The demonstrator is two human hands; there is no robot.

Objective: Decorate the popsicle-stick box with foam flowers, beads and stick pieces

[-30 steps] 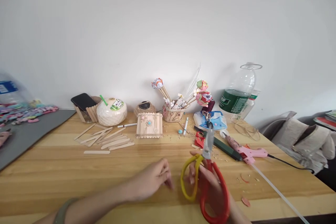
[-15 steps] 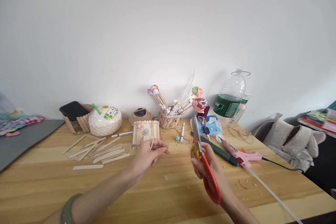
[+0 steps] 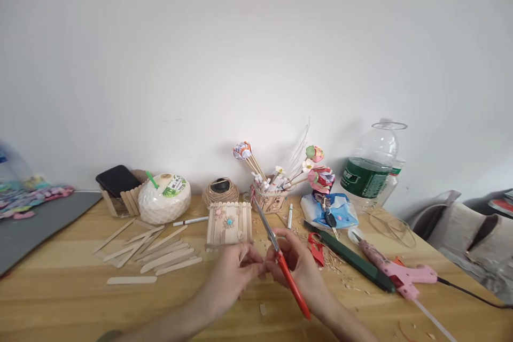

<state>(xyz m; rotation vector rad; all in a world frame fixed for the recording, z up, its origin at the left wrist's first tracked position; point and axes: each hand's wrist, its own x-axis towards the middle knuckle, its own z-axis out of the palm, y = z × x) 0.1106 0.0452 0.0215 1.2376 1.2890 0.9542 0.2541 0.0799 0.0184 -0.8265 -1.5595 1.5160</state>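
Observation:
Red-handled scissors (image 3: 290,283) are held in my right hand (image 3: 300,262), blades pointing up and away to the left. My left hand (image 3: 236,272) pinches a small pale sliver of wood between thumb and finger. The fingertips of both hands meet near the middle; what lies between them is too small to make out. Just beyond my left hand is a small panel of craft sticks (image 3: 230,223) with pink, blue and tan flowers on it. A small wood chip (image 3: 262,309) lies on the wooden table (image 3: 180,307) below my hands.
Loose craft sticks (image 3: 166,256) and a white coconut (image 3: 164,200) are on the left. Behind stand a twine ball (image 3: 220,192) and a flower basket (image 3: 270,200). To the right lie a green tool (image 3: 352,262), a pink glue gun (image 3: 401,275) and a large bottle (image 3: 368,171).
My right hand has moved left with the scissors, and its fingertips now meet those of my left hand. The view has shifted, and a red object behind my right hand has come into sight.

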